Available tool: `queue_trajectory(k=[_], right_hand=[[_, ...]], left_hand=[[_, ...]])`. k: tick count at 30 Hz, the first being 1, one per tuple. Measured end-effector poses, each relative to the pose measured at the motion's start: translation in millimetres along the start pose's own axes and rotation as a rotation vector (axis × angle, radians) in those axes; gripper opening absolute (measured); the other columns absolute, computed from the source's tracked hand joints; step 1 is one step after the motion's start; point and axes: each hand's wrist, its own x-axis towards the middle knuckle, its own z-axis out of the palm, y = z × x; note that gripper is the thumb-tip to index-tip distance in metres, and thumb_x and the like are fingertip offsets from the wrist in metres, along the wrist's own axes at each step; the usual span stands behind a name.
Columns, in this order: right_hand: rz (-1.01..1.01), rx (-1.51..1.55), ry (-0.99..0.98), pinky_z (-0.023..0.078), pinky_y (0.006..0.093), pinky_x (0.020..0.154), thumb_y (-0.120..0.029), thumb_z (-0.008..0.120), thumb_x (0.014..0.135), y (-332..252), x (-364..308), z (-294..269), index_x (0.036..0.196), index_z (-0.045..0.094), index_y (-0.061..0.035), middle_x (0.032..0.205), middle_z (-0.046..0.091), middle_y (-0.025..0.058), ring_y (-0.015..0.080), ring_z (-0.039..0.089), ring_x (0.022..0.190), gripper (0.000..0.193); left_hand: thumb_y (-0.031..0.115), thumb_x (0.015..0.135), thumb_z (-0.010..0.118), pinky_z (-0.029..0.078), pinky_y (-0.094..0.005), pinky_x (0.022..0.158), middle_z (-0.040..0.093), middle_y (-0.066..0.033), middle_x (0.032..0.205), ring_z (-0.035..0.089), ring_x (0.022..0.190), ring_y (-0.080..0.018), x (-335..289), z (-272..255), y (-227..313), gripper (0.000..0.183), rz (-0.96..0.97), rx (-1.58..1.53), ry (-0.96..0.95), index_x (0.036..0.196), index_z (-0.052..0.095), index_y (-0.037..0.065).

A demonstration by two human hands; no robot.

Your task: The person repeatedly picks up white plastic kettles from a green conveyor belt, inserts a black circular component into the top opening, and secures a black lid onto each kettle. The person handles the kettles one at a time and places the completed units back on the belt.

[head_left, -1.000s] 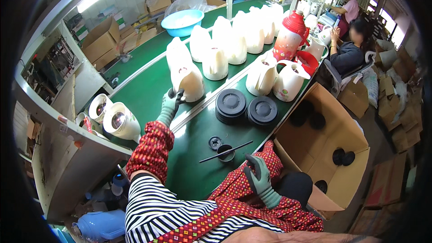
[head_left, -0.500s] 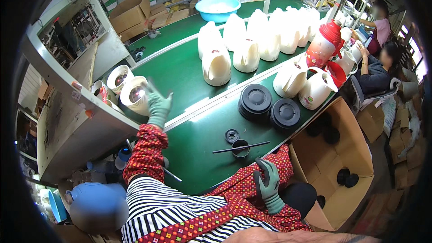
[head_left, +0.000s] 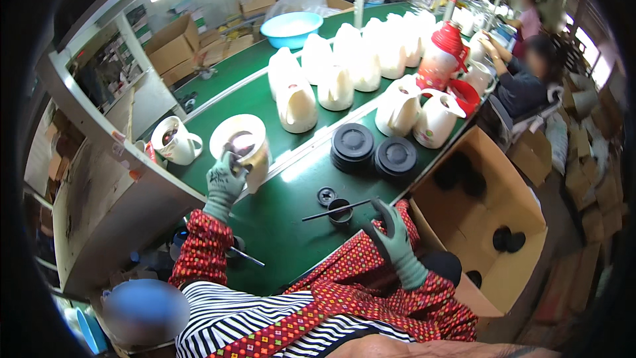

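Observation:
My left hand [head_left: 226,184], in a grey-green glove, is closed on the near side of a cream thermos jug [head_left: 260,167] with an open top. The jug is tipped toward me, a shiny liner showing in its mouth. My right hand [head_left: 397,244], gloved alike, hovers at the table edge, thumb and fingers apart and nothing in it. Its fingertips are close to the end of a thin dark rod [head_left: 318,215], which lies across a small black cup [head_left: 340,211]. A small black ring-shaped part [head_left: 326,195] lies beside the cup.
Two stacks of black discs [head_left: 352,142] stand beyond the cup. Several white jugs [head_left: 296,107] line the green table, with a red flask [head_left: 442,59] farther right. Another jug [head_left: 176,142] sits at the left frame post. An open carton [head_left: 513,205] is at my right; co-workers sit beyond.
My left hand has closed on a jug from the left group and drawn it right and nearer. My right hand has risen toward the rod. The view has shifted a little.

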Motion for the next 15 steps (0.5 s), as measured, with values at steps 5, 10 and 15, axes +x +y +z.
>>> queue_trajectory(k=[5, 10, 15], right_hand=[[0.573, 0.528, -0.159, 0.052, 0.0425, 0.100, -0.043, 0.082, 0.090, -80.6, 59.4, -31.4, 0.165, 0.034, -0.0089, 0.162, 0.044, 0.0112, 0.0248, 0.055, 0.131, 0.095], [0.497, 1.026, -0.221, 0.056, 0.0359, 0.103, -0.023, 0.078, 0.098, -45.1, 47.5, -54.5, 0.153, 0.048, -0.0056, 0.138, 0.065, 0.0113, 0.0194, 0.067, 0.120, 0.065], [0.599, 1.105, 0.109, 0.057, 0.0389, 0.102, -0.018, 0.074, 0.098, -63.3, -21.2, -90.5, 0.140, 0.059, 0.0027, 0.129, 0.071, 0.0160, 0.0249, 0.071, 0.115, 0.049]], left_hand=[[0.014, 0.077, 0.088, 0.061, -0.0402, 0.072, 0.066, -0.0241, 0.137, 0.075, 0.082, -0.0351, -25.9, -40.4, 127.8, 0.036, 0.508, -0.278, -0.151, 0.104, 0.066, 0.004], [0.022, 0.077, 0.086, 0.061, -0.0415, 0.067, 0.058, -0.0240, 0.147, 0.074, 0.080, -0.0319, -30.9, -60.0, 207.9, 0.041, 0.965, -0.287, -0.473, 0.109, 0.064, 0.006], [0.018, 0.083, 0.084, 0.061, -0.0406, 0.081, 0.056, -0.0292, 0.144, 0.073, 0.093, -0.0385, -33.0, -43.8, 231.3, 0.055, 0.942, -0.713, -0.565, 0.131, 0.063, 0.002]])
